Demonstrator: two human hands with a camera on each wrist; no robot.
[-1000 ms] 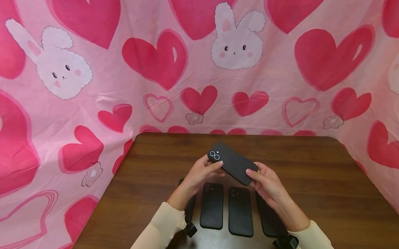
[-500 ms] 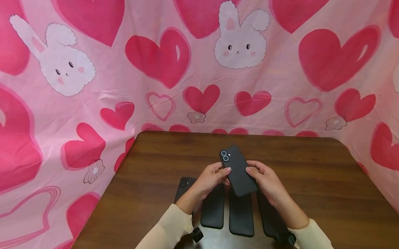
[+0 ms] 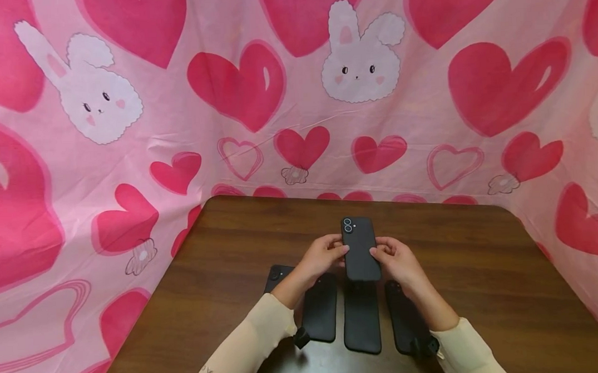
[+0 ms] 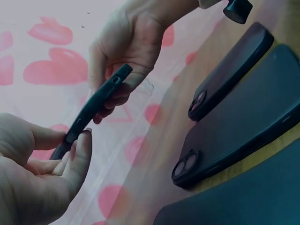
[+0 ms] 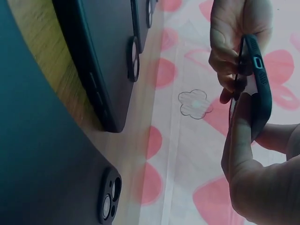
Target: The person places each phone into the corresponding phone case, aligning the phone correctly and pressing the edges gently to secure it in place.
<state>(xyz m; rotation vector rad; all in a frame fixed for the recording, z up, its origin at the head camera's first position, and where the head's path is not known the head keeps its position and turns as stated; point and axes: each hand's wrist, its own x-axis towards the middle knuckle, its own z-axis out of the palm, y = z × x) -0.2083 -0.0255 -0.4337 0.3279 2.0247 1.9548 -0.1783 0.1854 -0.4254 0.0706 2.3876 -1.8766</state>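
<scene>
Both hands hold a matte black phone case (image 3: 361, 250), its back with two ringed camera openings turned to the head camera. Whether a phone sits inside I cannot tell. My left hand (image 3: 327, 255) pinches its left edge, and my right hand (image 3: 396, 258) pinches the right edge, thumbs on the back. It is held nearly upright over the middle of a row of similar black cases. Edge-on in the left wrist view, the held case (image 4: 91, 108) shows a side cutout. The right wrist view catches a port opening in its end.
On the brown wooden table (image 3: 483, 267) lie a far-left case (image 3: 281, 272), partly under my left forearm, a second case (image 3: 320, 313), a middle case (image 3: 362, 323) and a right case (image 3: 404, 318) beside my right wrist. A pink heart-print cloth (image 3: 316, 113) hangs behind.
The held phone case has turned from a slant to nearly upright and shifted right. My left hand has moved right with it, both hands keeping hold.
</scene>
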